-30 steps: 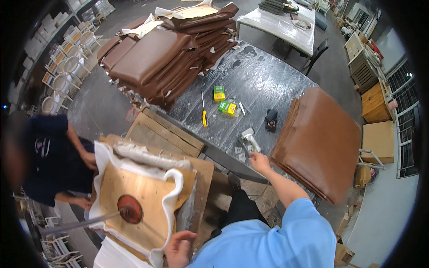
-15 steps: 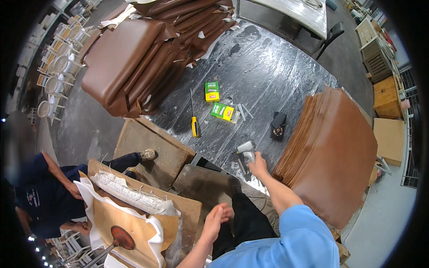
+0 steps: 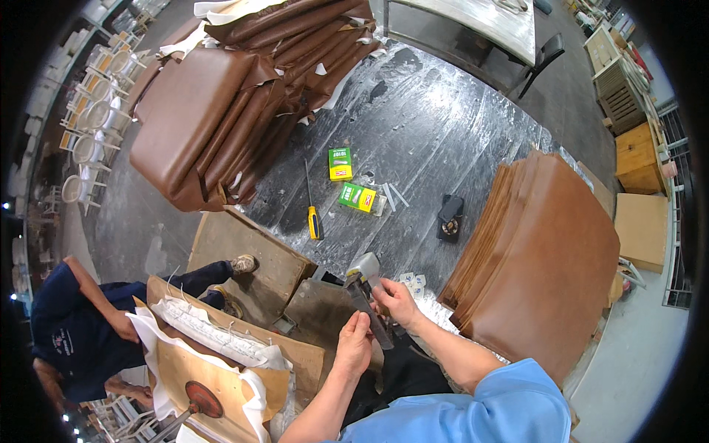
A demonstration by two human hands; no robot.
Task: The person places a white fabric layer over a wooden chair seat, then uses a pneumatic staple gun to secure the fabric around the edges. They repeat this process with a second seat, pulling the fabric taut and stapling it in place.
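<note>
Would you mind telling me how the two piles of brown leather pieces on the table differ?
The left pile is darker brown and heaped loosely, with white edges showing; the right pile is lighter tan and stacked neatly. The left pile lies far from the hands; the right pile sits beside the right hand. Both rest on the grey table.

two green boxes point(image 3: 340, 163), one screwdriver point(image 3: 314, 216)

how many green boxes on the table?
2. One green box lies mid-table; the other green box sits just below and right of it, near the yellow-handled screwdriver. More could be hidden under the brown cushion piles.
</note>
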